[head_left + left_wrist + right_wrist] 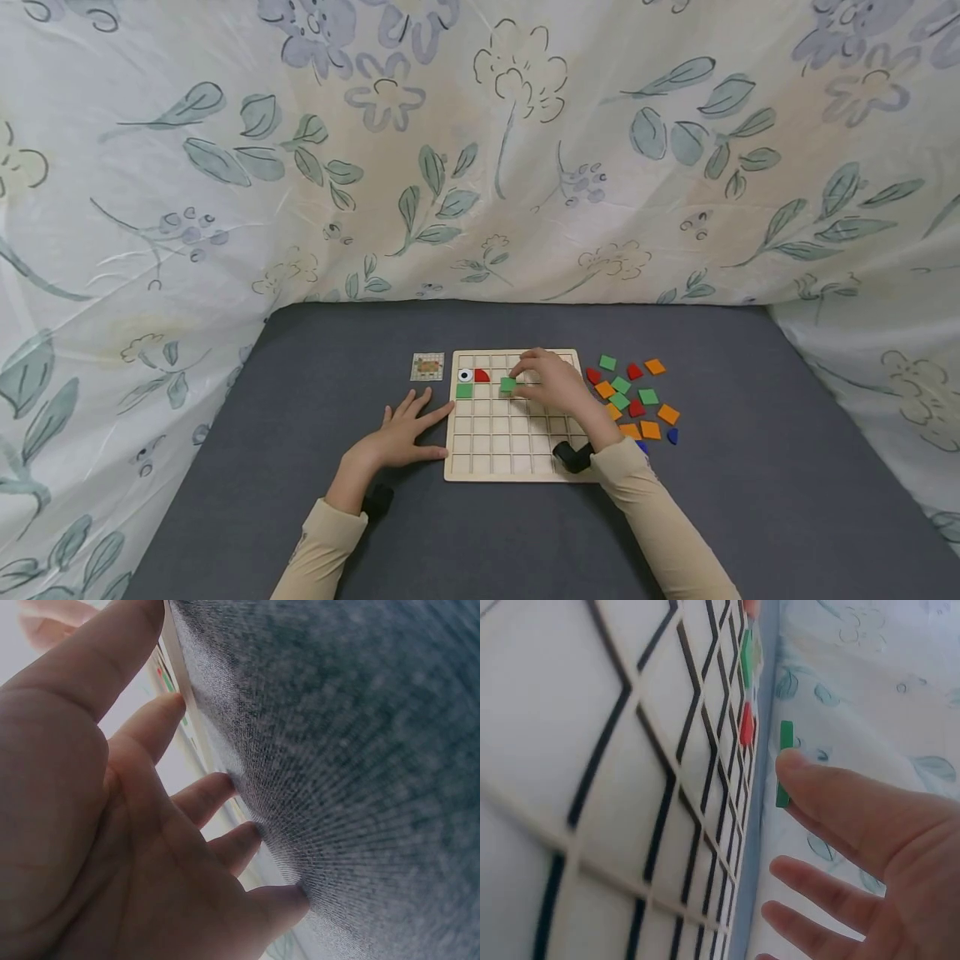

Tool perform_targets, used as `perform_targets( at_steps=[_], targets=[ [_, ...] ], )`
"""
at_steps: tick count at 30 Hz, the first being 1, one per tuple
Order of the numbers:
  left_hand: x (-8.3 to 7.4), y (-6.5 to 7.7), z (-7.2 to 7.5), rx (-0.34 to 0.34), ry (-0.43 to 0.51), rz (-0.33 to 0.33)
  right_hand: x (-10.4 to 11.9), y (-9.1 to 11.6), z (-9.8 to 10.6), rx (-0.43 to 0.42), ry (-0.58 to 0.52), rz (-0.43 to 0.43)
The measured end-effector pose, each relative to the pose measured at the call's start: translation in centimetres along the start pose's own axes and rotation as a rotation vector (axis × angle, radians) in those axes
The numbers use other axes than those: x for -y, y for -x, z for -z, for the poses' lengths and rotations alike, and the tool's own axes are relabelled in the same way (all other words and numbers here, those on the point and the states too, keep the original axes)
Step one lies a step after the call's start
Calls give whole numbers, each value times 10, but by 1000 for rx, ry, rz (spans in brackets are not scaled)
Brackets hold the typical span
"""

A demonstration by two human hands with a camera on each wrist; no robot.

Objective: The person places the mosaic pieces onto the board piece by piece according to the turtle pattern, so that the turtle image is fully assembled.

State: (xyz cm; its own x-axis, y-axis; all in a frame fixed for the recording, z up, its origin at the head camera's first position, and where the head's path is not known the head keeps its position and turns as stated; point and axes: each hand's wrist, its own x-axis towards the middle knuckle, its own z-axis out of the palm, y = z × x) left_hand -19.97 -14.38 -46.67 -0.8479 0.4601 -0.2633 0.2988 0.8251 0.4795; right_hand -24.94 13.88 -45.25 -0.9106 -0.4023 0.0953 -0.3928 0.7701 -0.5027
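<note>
My right hand (551, 383) pinches a green square tile (507, 385) between thumb and finger above the upper middle of a wooden grid board (480, 473). In the right wrist view the green tile (784, 765) is seen edge-on, raised off the board. Spread out beside the board, my left hand (397, 433) has its fingertips on the cloth and its thumb and index finger at the board's left edge. In the board's upper left cells lie a white tile with a black dot (465, 376), a red rounded piece (482, 376) and a green square (464, 391).
A small pattern card (427, 367) lies left of the board's top corner. Loose green, red, orange and blue pieces (649, 430) are scattered right of the board, partly behind my right forearm. A flowered curtain (517, 167) hangs behind the dark grey table (225, 500).
</note>
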Motion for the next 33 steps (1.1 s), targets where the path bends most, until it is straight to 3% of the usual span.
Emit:
perform_targets(
  at_steps=[13,33],
  targets=[
    [0,-1,1,7,-1,5,7,-19,-27,-3,-7,-47],
    [0,0,2,6,6,0,19,-30,-39,13,89,-27]
  ],
)
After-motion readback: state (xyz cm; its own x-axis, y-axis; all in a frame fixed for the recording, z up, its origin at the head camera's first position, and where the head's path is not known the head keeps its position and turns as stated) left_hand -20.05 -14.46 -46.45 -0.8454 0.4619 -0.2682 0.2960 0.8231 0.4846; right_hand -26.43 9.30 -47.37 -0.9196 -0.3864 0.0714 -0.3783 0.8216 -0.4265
